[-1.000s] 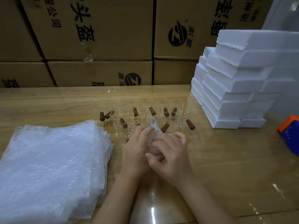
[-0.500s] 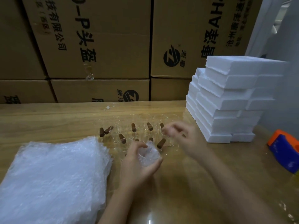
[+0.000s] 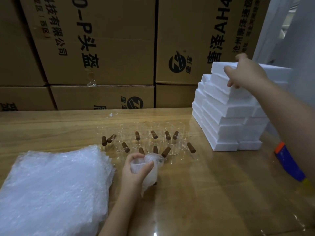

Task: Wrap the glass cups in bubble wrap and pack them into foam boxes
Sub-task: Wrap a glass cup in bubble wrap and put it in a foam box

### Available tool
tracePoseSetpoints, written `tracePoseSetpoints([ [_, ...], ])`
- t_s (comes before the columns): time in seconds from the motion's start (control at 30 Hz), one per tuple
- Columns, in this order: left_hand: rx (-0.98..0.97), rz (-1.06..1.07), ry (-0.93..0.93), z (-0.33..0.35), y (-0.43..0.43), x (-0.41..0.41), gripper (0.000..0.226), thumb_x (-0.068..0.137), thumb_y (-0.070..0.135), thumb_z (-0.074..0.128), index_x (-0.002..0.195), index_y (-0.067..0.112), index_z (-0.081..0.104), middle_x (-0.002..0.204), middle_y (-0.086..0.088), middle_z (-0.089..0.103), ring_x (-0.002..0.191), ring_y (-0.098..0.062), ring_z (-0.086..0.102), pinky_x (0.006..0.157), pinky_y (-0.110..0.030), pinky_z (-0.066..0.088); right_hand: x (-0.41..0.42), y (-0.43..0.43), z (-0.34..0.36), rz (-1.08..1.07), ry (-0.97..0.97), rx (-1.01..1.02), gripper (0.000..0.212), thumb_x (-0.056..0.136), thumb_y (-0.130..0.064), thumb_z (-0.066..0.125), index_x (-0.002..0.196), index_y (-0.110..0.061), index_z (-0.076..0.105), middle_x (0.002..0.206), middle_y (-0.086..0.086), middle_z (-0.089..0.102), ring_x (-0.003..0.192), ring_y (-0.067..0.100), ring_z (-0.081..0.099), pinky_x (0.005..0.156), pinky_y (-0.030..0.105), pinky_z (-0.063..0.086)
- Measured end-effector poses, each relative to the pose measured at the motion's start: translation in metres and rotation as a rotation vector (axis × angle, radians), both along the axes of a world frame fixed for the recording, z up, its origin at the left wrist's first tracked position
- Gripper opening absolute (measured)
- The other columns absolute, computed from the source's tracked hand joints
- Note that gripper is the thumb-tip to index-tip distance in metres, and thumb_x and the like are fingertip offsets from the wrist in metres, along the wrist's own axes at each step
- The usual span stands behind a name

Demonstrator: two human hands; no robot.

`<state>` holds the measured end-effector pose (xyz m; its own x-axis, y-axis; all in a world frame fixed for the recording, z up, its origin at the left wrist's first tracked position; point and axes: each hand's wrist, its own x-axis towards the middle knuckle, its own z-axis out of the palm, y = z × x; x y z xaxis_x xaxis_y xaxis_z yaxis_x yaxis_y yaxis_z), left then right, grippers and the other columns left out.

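Observation:
My left hand [image 3: 134, 172] grips a glass cup wrapped in bubble wrap [image 3: 150, 171], held just above the wooden table [image 3: 204, 193]. Behind it stand several clear glass cups with brown wooden handles [image 3: 153, 138]. A thick pile of bubble wrap sheets [image 3: 54, 189] lies at the front left. My right hand [image 3: 245, 74] reaches up to the top of the stack of white foam boxes [image 3: 228, 116] at the right, fingers curled over the front edge of the topmost foam box [image 3: 219, 68].
Large cardboard cartons [image 3: 102, 48] form a wall behind the table. A blue and orange tape dispenser [image 3: 288, 160] lies at the right edge, below my right forearm. A scrap of clear plastic [image 3: 111, 114] lies behind the cups.
My right hand left the wrapped cup and rose to the right, up to the top foam box. My left hand kept the wrapped cup and drew it slightly nearer. The camera tilted up.

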<state>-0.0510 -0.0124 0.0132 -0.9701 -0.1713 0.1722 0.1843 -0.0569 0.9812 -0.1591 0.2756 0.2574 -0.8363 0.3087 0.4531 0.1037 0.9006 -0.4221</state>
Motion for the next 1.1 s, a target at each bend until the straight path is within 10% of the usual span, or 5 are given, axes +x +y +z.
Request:
tracePoseSetpoints([
  [0.27, 0.191, -0.086, -0.018, -0.005, -0.006, -0.004, 0.045, 0.047, 0.047, 0.076, 0.087, 0.032, 0.063, 0.108, -0.014, 0.057, 0.085, -0.031, 0.064, 0.055, -0.035, 0.053, -0.001, 0.009, 0.008, -0.095, -0.083, 0.096, 0.037, 0.088, -0.022, 0.041, 0.075, -0.005, 0.072, 0.062, 0.001, 0.066, 0.065, 0.018, 0.057, 0.054, 0.026, 0.035],
  [0.47, 0.366, -0.115, -0.011, -0.004, -0.01, -0.006, 0.039, 0.051, 0.042, 0.075, 0.086, 0.027, 0.066, 0.103, -0.018, 0.06, 0.086, -0.036, 0.061, 0.069, -0.043, 0.05, 0.024, 0.0, -0.003, 0.078, 0.25, -0.025, 0.034, 0.092, -0.034, 0.041, 0.118, -0.017, 0.056, 0.068, -0.003, 0.066, 0.063, 0.018, 0.062, 0.073, 0.033, 0.048],
  [0.6, 0.44, -0.159, 0.035, -0.005, -0.013, -0.005, 0.039, 0.053, 0.04, 0.072, 0.087, 0.023, 0.065, 0.087, -0.003, 0.068, 0.076, -0.023, 0.065, 0.058, -0.031, 0.053, 0.063, -0.021, -0.046, 0.355, 0.38, -0.072, 0.018, 0.093, -0.038, 0.048, 0.108, -0.029, 0.053, 0.059, -0.011, 0.063, 0.047, 0.005, 0.057, 0.058, 0.019, 0.045],
  [0.87, 0.621, -0.202, 0.024, -0.007, -0.015, -0.007, 0.037, 0.055, 0.039, 0.076, 0.085, 0.019, 0.068, 0.09, -0.007, 0.061, 0.078, -0.026, 0.057, 0.065, -0.037, 0.042, 0.131, -0.024, -0.191, 0.479, 0.05, -0.181, 0.006, 0.087, -0.037, 0.054, 0.093, -0.035, 0.054, 0.059, -0.008, 0.064, 0.052, 0.009, 0.057, 0.056, 0.026, 0.042],
  [1.1, 0.79, -0.199, -0.066, -0.001, -0.014, -0.003, 0.087, 0.039, 0.051, 0.088, 0.108, 0.009, 0.056, 0.096, -0.01, 0.059, 0.084, -0.024, 0.058, 0.071, -0.037, 0.043, 0.175, 0.008, -0.242, 0.51, -0.287, -0.27, 0.035, 0.075, -0.066, 0.052, 0.097, -0.038, 0.056, 0.07, 0.006, 0.06, 0.06, 0.025, 0.056, 0.06, 0.036, 0.046],
])
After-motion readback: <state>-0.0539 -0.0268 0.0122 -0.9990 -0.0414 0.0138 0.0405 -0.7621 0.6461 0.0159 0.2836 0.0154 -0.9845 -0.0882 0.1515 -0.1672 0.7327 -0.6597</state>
